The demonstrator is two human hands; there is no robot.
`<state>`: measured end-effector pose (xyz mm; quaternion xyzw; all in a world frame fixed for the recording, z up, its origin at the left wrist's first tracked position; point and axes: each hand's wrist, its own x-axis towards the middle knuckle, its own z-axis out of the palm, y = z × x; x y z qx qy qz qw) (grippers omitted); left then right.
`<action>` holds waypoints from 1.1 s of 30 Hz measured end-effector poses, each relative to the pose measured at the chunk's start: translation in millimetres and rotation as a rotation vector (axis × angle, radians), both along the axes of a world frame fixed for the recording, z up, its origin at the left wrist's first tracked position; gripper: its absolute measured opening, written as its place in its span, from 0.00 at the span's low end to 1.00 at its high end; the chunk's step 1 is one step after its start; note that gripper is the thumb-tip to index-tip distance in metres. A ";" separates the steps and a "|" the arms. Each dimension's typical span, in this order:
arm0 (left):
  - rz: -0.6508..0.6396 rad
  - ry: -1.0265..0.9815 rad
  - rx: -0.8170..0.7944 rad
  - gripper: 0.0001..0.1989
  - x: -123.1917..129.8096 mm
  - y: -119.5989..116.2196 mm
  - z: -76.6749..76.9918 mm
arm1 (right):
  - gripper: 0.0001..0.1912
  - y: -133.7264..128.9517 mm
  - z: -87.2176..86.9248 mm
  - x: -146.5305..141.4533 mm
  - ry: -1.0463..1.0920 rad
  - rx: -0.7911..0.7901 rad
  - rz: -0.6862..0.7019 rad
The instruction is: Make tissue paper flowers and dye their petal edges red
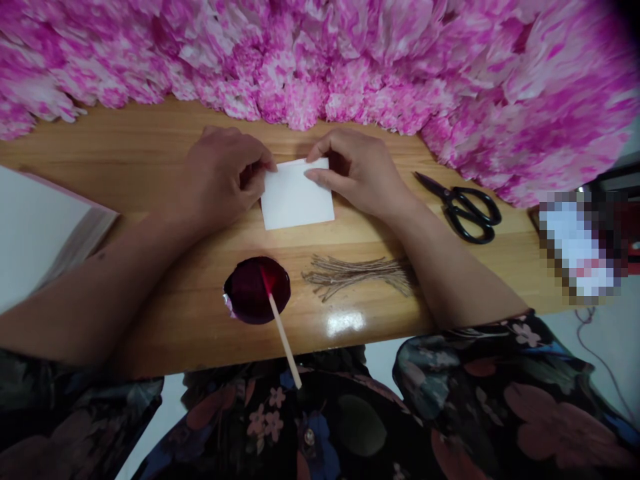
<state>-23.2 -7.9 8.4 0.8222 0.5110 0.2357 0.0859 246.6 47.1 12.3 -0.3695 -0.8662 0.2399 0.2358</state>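
A small white rectangle of paper (pixel 298 197) lies between my two hands on the wooden table. My left hand (pixel 227 177) pinches its upper left corner. The thumb and fingers of my right hand (pixel 353 167) grip the top edge toward the right, where a narrow fold or layered strip shows. Below the paper stands a round dish of dark red liquid (pixel 250 290). A pale wooden stick (pixel 285 340) rests in it, its tip stained red. To the right of the dish lies a bundle of thin brown twine pieces (pixel 357 273), close to my right forearm.
Black-handled scissors (pixel 463 203) lie right of my right forearm. Pink and white ruffled paper flowers (pixel 300 73) line the table's far side. A stack of white paper sheets (pixel 45 227) is at the left. A blurred-out object (pixel 577 247) sits at the right edge.
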 end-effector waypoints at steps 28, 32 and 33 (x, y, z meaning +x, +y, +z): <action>-0.054 0.110 0.060 0.11 2.3 1.6 2.4 | 0.08 -2.1 1.9 -2.8 -0.038 0.071 0.073; -0.070 0.137 0.098 0.10 3.0 1.0 3.4 | 0.07 -0.1 -1.8 -3.4 -0.045 0.062 0.091; -0.071 0.145 0.098 0.10 2.8 1.1 3.4 | 0.06 0.6 -2.9 -3.6 -0.047 0.062 0.088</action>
